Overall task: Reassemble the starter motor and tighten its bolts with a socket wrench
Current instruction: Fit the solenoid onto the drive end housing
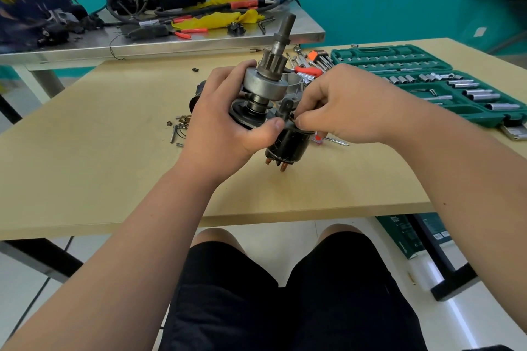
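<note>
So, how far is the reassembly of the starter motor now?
Done: the pinion drive sits on the shaft. In hand: the left hand grips that assembly, the right hand pinches the black lever at the solenoid. Left: loose bolts lie on the table, sockets sit in their case; nothing tightened.

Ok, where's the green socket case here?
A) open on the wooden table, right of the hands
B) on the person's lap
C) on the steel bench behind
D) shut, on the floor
A: the green socket case lies open on the wooden table, right of the right hand, sockets showing.
</note>
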